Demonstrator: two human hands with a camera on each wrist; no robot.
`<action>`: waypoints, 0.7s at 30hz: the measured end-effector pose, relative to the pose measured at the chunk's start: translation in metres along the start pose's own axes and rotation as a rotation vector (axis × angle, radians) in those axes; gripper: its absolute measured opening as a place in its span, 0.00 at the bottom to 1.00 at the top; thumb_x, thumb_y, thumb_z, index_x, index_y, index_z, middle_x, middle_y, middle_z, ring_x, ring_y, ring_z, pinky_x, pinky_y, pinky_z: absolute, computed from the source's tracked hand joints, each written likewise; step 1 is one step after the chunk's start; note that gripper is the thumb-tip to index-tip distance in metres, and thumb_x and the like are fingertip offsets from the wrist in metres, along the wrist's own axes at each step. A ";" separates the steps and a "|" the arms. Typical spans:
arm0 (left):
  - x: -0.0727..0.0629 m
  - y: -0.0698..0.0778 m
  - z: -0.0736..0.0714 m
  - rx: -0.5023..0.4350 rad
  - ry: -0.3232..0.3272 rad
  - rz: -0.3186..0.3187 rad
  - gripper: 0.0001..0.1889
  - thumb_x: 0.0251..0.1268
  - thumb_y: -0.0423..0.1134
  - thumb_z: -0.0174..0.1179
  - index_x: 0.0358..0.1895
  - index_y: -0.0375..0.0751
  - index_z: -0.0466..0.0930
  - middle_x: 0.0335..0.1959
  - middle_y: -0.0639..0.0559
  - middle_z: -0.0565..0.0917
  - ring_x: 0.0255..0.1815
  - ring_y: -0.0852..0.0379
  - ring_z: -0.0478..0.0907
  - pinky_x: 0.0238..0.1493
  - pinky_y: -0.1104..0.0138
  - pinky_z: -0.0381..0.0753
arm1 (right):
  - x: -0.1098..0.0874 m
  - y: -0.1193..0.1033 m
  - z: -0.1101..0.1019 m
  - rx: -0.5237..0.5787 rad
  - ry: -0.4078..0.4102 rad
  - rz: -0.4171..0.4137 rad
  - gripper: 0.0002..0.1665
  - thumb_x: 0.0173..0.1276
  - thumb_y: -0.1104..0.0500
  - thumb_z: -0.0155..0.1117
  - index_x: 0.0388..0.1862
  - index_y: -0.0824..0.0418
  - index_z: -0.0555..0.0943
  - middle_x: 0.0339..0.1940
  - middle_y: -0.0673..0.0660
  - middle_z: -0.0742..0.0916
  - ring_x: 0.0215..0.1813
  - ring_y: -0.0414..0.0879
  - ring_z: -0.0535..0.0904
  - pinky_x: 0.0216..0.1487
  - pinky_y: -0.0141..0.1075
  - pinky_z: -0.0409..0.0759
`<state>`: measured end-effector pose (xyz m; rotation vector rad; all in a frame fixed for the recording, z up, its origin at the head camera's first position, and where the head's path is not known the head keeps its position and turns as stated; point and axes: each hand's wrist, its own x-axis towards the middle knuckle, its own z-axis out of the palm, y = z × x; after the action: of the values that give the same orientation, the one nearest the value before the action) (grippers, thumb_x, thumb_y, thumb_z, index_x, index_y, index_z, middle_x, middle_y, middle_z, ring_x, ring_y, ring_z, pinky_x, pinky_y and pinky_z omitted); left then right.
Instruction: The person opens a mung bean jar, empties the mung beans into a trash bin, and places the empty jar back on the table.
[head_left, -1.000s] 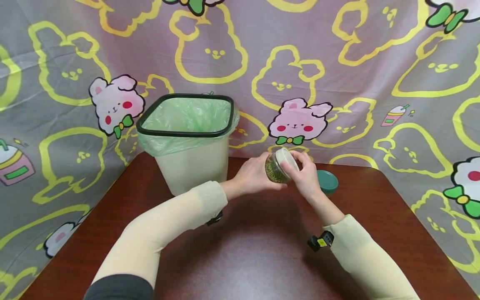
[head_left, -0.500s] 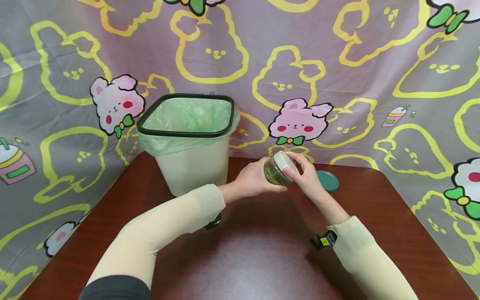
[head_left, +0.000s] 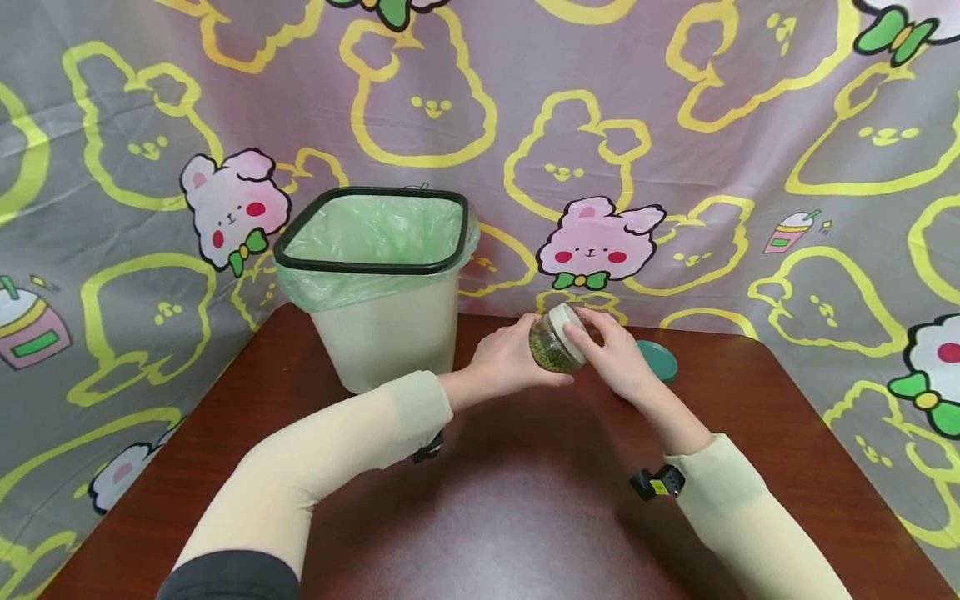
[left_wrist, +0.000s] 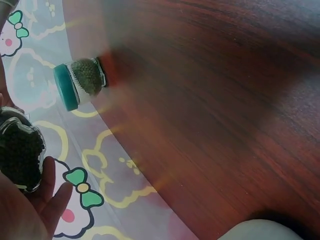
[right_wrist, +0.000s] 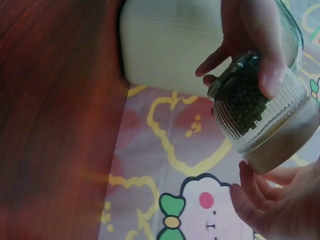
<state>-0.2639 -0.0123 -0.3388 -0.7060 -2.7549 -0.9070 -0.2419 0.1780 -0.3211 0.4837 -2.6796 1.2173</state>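
Note:
My left hand (head_left: 504,362) grips a ribbed glass jar (head_left: 549,353), part filled with small green beans. The jar is tilted above the table, its white lid (head_left: 567,327) up and to the right. Fingers and thumb of my right hand (head_left: 617,360) hold that lid by its rim; the lid is on the jar's mouth. In the right wrist view the beans (right_wrist: 242,97) lie against the jar's base and side. A second bean jar (left_wrist: 88,77) with a teal lid (head_left: 657,361) stands on the table beyond my right wrist, its body mostly hidden in the head view.
A cream trash bin (head_left: 390,333) with a black rim and a green plastic liner (head_left: 367,229) stands at the back left, close to my left hand. Behind the brown table (head_left: 495,517) hangs a patterned cloth (head_left: 442,75).
My right wrist and forearm have swung slightly right and down while the fingers turn about the lid. The jar stays nearly in place in my left hand.

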 end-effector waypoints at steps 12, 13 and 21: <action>0.008 -0.003 -0.002 0.017 -0.054 0.046 0.45 0.36 0.66 0.74 0.58 0.45 0.68 0.42 0.57 0.79 0.36 0.61 0.76 0.34 0.67 0.77 | 0.000 0.004 0.002 0.027 0.102 -0.025 0.32 0.71 0.44 0.59 0.65 0.63 0.74 0.47 0.60 0.79 0.46 0.52 0.75 0.43 0.43 0.74; 0.008 -0.003 -0.002 0.015 -0.056 0.050 0.45 0.36 0.66 0.74 0.58 0.45 0.69 0.42 0.57 0.79 0.36 0.61 0.76 0.34 0.67 0.77 | 0.000 0.005 0.003 0.033 0.106 -0.033 0.32 0.71 0.45 0.60 0.65 0.63 0.74 0.47 0.60 0.79 0.45 0.52 0.75 0.43 0.43 0.74; 0.010 -0.012 -0.007 -0.091 -0.108 0.119 0.44 0.38 0.61 0.76 0.58 0.42 0.68 0.44 0.57 0.78 0.39 0.62 0.76 0.40 0.69 0.77 | 0.002 0.008 0.004 0.069 0.090 -0.075 0.30 0.69 0.51 0.64 0.65 0.64 0.73 0.44 0.60 0.77 0.42 0.51 0.73 0.38 0.40 0.74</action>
<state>-0.2785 -0.0206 -0.3363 -0.9496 -2.7424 -1.0021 -0.2462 0.1793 -0.3285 0.5212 -2.5284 1.2824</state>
